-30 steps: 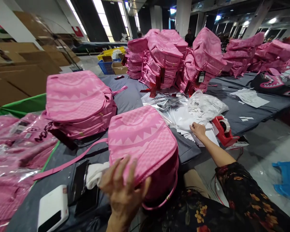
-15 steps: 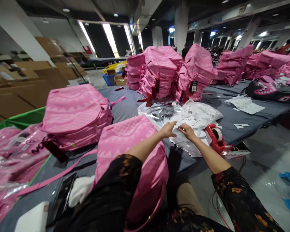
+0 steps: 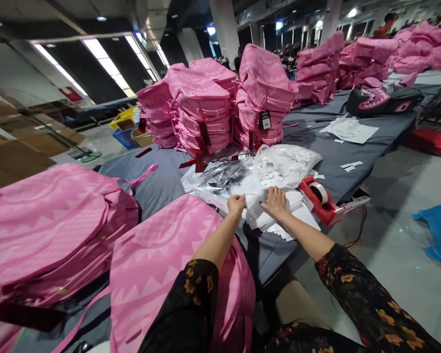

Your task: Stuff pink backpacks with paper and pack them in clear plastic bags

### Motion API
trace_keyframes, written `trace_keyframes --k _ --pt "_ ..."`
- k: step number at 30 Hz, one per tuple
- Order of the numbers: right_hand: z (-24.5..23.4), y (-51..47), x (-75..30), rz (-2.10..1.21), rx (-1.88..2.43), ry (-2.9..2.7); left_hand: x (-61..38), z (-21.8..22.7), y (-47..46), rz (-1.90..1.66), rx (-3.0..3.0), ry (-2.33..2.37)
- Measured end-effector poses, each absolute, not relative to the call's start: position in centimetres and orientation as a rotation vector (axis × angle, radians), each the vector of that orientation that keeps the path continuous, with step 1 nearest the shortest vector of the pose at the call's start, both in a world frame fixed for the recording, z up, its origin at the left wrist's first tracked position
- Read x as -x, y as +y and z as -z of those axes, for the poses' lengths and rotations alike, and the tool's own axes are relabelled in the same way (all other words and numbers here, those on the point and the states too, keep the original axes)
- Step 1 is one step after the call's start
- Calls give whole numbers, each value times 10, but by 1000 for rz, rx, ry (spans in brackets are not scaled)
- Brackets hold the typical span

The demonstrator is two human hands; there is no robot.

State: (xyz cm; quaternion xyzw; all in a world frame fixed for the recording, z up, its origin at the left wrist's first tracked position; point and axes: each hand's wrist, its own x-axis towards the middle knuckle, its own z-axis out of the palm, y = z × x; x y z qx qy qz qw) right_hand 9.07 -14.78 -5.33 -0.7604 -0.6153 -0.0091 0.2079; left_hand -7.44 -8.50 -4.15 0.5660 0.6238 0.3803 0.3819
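Note:
My left hand (image 3: 236, 205) is closed in a pinch at the left edge of a white paper sheet (image 3: 255, 208). My right hand (image 3: 275, 202) lies on the right side of the same paper, fingers stretched out over it. Under and beside it spreads a pile of white papers (image 3: 303, 213). Just behind my hands is a clear plastic bag (image 3: 290, 164) with small white slips in it. A red tape dispenser (image 3: 321, 201) stands to the right of the papers. Near my left forearm lies a pink backpack (image 3: 158, 260) with a zigzag pattern.
Another pink backpack (image 3: 55, 225) lies at the left. Tall stacks of pink backpacks (image 3: 204, 108) stand along the back of the grey table (image 3: 161, 169). A black bag with a shark mouth (image 3: 384, 98) and loose papers (image 3: 349, 129) are at the right. Blue plastic (image 3: 437, 230) is on the floor.
My hands have moved apart; the left has closed at the paper's edge, and the right has spread onto the sheet. The view has turned, shifting the far stacks left.

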Motion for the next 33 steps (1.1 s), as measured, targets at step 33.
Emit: trace_keyframes --k 33 --pt "0 -166 -88 -257 1963 -2555 128 -51 -180 250 -2765 1352"
